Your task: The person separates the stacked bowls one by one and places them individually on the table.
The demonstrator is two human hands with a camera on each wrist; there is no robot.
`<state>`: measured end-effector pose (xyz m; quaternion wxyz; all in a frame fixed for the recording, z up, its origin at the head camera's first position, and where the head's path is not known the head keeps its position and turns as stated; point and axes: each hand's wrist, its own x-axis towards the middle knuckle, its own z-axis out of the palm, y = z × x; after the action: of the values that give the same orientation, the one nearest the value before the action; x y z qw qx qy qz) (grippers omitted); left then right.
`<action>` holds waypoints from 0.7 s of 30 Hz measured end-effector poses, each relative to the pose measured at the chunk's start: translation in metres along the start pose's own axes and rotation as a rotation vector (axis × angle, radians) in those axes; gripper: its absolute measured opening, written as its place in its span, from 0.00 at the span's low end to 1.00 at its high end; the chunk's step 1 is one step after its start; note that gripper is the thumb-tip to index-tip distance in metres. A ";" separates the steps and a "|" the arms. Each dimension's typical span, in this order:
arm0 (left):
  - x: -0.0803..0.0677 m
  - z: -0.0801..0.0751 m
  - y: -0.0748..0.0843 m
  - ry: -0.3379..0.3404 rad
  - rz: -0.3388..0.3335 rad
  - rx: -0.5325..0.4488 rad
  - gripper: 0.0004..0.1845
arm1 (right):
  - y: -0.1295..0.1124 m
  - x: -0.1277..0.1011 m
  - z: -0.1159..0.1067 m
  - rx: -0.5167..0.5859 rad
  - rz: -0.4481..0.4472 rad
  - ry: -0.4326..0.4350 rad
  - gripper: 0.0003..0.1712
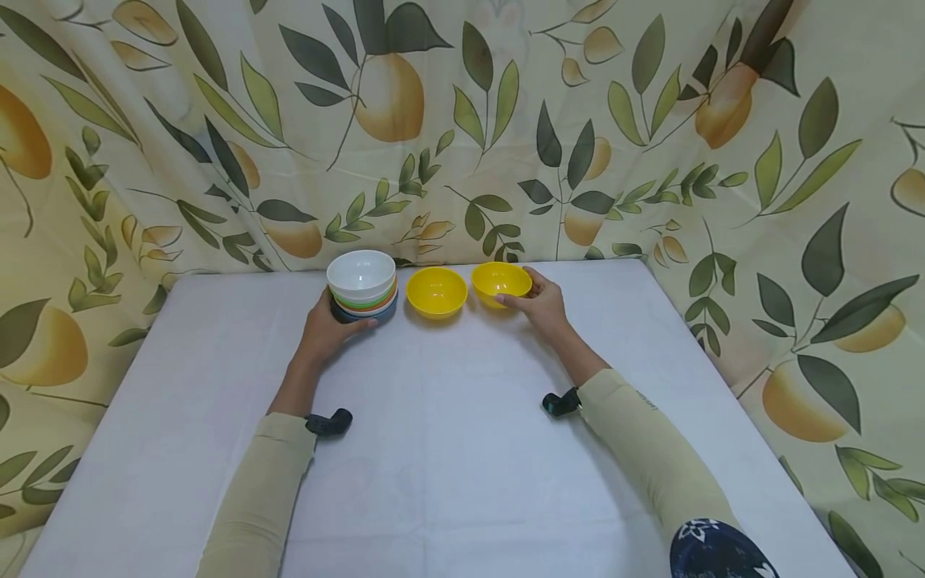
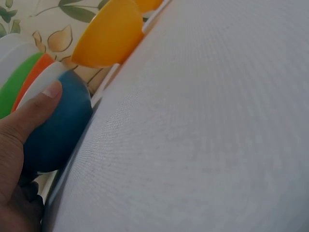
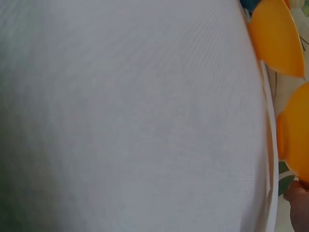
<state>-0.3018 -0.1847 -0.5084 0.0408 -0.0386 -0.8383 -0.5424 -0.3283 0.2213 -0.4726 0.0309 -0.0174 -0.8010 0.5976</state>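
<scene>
Left hand (image 1: 328,329) curled around the base of a stack of bowls (image 1: 363,287) (white on top, blue at the bottom), thumb (image 2: 36,108) on the blue bowl (image 2: 58,128). Right hand (image 1: 542,303) grips the far-right yellow bowl (image 1: 501,282). A second yellow bowl (image 1: 437,291) stands between them, all along the far edge of the white table (image 1: 448,449).

Both arms reach forward over the surface (image 1: 448,449) toward its far edge, forearms in beige sleeves, each wrist wearing a small dark camera. The left hand (image 1: 328,327) curls its grip round a stack of bowls (image 1: 363,287), thumb pressed to the lowest one. The right hand (image 1: 543,303) pinches the rim of a yellow bowl (image 1: 501,281), fingers curled behind it.
</scene>
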 end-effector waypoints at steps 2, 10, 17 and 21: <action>0.000 0.000 0.000 0.000 0.002 0.004 0.63 | 0.002 0.000 -0.001 -0.001 0.004 -0.002 0.53; 0.001 -0.001 0.002 -0.005 -0.004 0.022 0.64 | 0.004 0.000 -0.004 0.018 -0.002 -0.004 0.52; 0.000 -0.003 0.004 -0.008 -0.015 0.029 0.64 | 0.006 0.000 -0.006 0.009 0.001 -0.018 0.54; 0.000 -0.003 0.004 -0.007 -0.023 0.037 0.64 | 0.007 0.000 -0.008 -0.002 -0.001 -0.030 0.54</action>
<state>-0.3018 -0.1856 -0.5037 0.0324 -0.0300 -0.8486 -0.5273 -0.3277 0.2310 -0.4773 0.0189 -0.0080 -0.8021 0.5968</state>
